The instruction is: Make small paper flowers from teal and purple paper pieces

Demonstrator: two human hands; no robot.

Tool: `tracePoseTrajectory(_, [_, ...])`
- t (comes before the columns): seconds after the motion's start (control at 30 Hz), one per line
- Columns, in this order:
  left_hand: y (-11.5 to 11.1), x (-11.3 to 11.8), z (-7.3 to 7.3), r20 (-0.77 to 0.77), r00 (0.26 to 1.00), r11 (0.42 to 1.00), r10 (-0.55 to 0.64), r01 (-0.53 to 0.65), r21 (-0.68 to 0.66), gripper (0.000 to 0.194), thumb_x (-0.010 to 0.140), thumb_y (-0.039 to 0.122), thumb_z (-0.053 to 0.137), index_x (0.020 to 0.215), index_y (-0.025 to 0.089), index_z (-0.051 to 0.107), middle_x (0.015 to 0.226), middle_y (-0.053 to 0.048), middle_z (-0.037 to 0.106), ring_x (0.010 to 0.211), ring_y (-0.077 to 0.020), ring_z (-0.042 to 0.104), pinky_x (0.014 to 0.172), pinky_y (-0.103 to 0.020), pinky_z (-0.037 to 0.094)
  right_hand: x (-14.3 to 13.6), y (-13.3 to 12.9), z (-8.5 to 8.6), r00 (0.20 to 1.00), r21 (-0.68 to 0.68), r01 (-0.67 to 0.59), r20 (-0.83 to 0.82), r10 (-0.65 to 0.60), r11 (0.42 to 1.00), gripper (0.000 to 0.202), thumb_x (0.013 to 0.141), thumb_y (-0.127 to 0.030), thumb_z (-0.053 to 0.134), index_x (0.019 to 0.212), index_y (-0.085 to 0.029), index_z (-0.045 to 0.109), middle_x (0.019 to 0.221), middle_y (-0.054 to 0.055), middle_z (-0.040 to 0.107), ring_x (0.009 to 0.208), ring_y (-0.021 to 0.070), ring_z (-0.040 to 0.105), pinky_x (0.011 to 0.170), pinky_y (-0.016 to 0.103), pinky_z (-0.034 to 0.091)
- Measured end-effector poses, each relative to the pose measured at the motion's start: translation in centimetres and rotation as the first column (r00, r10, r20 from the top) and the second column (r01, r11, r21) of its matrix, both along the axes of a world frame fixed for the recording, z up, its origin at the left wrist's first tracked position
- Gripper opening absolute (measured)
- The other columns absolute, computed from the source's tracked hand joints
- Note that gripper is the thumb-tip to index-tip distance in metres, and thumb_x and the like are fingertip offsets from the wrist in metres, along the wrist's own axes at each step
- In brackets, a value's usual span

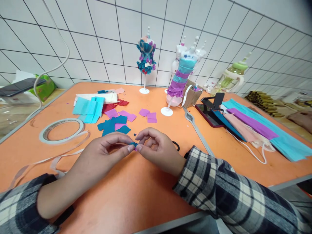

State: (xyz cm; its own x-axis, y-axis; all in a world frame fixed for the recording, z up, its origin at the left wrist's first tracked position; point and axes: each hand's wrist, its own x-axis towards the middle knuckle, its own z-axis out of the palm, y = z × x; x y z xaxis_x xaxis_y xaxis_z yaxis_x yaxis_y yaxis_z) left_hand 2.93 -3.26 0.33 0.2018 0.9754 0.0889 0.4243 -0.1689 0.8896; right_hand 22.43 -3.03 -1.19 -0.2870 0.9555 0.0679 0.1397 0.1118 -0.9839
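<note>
Close together over the middle of the table, my left hand (102,150) and my right hand (159,149) meet at a small scrap of teal crepe paper (133,143), with a trace of purple beneath it. My left thumb and index finger pinch the scrap. The right thumb presses its other side, with the right index finger curled just above. Beyond my fingers lie cut teal paper pieces (114,124) and purple paper squares (152,117). A black loop (176,146) shows partly behind my right hand; the rest of it is hidden.
A tape roll (44,134) and loose strips lie left, near folded light-blue paper (94,109). At the back stand a teal-decorated dress form (146,55) and a blue-and-purple-wrapped dress form (180,76). Rightward are a phone (207,114), long paper sheets (253,125) and a bottle (230,78).
</note>
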Motion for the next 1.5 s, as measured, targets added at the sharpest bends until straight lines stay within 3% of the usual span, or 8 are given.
tracePoseTrajectory(0.2, [0.2, 0.1, -0.7, 0.077, 0.996, 0.997, 0.039, -0.034, -0.068, 0.054, 0.076, 0.062, 0.076, 0.116, 0.026, 0.074, 0.113, -0.008, 0.080, 0.104, -0.0295, 0.075, 0.092, -0.042, 0.063, -0.1, 0.5, -0.2, 0.988, -0.097, -0.015, -0.152, 0.000, 0.995, 0.017, 0.079, -0.035, 0.070, 0.083, -0.021, 0.062, 0.069, -0.005, 0.056, 0.055, 0.0087, 0.045, 0.051, 0.022, 0.039])
tracePoseTrajectory(0.37, [0.4, 0.2, -0.8, -0.055, 0.997, 0.999, -0.045, 0.044, -0.002, 0.033, 0.080, 0.058, 0.069, 0.083, 0.026, 0.078, 0.091, -0.005, 0.082, 0.086, -0.0272, 0.077, 0.080, -0.038, 0.064, 0.0, 0.5, -0.2, 0.974, -0.139, -0.112, -0.210, 0.081, 0.984, 0.023, 0.080, -0.041, 0.070, 0.086, -0.021, 0.060, 0.072, -0.004, 0.055, 0.054, 0.0090, 0.045, 0.049, 0.023, 0.039])
tracePoseTrajectory(0.57, [0.3, -0.2, -0.7, -0.257, 0.964, 0.966, -0.073, 0.132, 0.221, 0.024, 0.085, 0.047, 0.064, 0.080, 0.028, 0.080, 0.091, -0.003, 0.083, 0.089, -0.0247, 0.078, 0.082, -0.036, 0.062, 0.5, 0.2, -0.2, 0.999, 0.152, -0.035, -0.015, 0.038, 0.988, 0.028, 0.079, -0.026, 0.068, 0.107, -0.021, 0.065, 0.095, 0.001, 0.061, 0.076, 0.0131, 0.054, 0.063, 0.025, 0.044])
tracePoseTrajectory(0.67, [0.2, -0.3, -0.8, -0.337, 0.937, 0.938, -0.094, 0.197, 0.284, 0.026, 0.089, 0.045, 0.061, 0.079, 0.029, 0.079, 0.092, -0.002, 0.083, 0.088, -0.0240, 0.077, 0.077, -0.033, 0.060, 0.6, 0.3, -0.3, 0.987, 0.362, -0.069, 0.158, 0.012, 0.930, 0.011, 0.081, -0.023, 0.069, 0.092, -0.021, 0.070, 0.093, 0.002, 0.065, 0.083, 0.0153, 0.057, 0.071, 0.028, 0.045])
tracePoseTrajectory(0.77, [0.1, -0.4, -0.8, -0.375, 0.923, 0.931, -0.091, 0.212, 0.296, 0.027, 0.090, 0.047, 0.060, 0.081, 0.030, 0.079, 0.091, -0.001, 0.083, 0.087, -0.0243, 0.077, 0.074, -0.033, 0.060, 0.6, 0.4, -0.4, 0.974, 0.428, -0.098, 0.226, -0.002, 0.899, 0.004, 0.080, -0.018, 0.070, 0.083, -0.021, 0.070, 0.085, 0.000, 0.065, 0.081, 0.0149, 0.057, 0.076, 0.030, 0.045])
tracePoseTrajectory(1.07, [-0.3, -0.1, -0.3, -0.259, 0.962, 0.965, 0.081, -0.010, 0.263, 0.034, 0.084, 0.062, 0.065, 0.081, 0.031, 0.079, 0.086, 0.000, 0.082, 0.080, -0.0240, 0.077, 0.078, -0.035, 0.061, 0.1, 0.6, -0.9, 0.995, 0.117, -0.045, -0.085, 0.055, 0.992, 0.010, 0.083, -0.028, 0.070, 0.090, -0.020, 0.070, 0.076, -0.002, 0.063, 0.061, 0.0102, 0.052, 0.059, 0.025, 0.043])
tracePoseTrajectory(1.23, [-0.4, -0.2, -0.3, -0.261, 0.961, 0.952, 0.096, -0.013, 0.305, 0.036, 0.084, 0.064, 0.066, 0.076, 0.032, 0.078, 0.082, 0.001, 0.081, 0.075, -0.0229, 0.076, 0.070, -0.032, 0.060, -0.2, 0.3, -0.6, 0.984, 0.047, -0.049, -0.172, 0.056, 0.998, 0.010, 0.081, -0.028, 0.071, 0.086, -0.021, 0.066, 0.075, -0.001, 0.067, 0.064, 0.0111, 0.057, 0.059, 0.024, 0.046])
tracePoseTrajectory(1.5, [-0.6, -0.1, 0.4, -0.219, 0.968, 0.968, 0.123, -0.069, 0.242, 0.036, 0.081, 0.064, 0.066, 0.076, 0.030, 0.077, 0.081, 0.000, 0.081, 0.075, -0.0232, 0.075, 0.079, -0.035, 0.062, -0.2, -0.2, -0.2, 0.963, -0.135, -0.116, -0.259, 0.078, 0.984, 0.013, 0.079, -0.028, 0.069, 0.085, -0.021, 0.060, 0.077, -0.003, 0.064, 0.062, 0.0102, 0.062, 0.061, 0.025, 0.051])
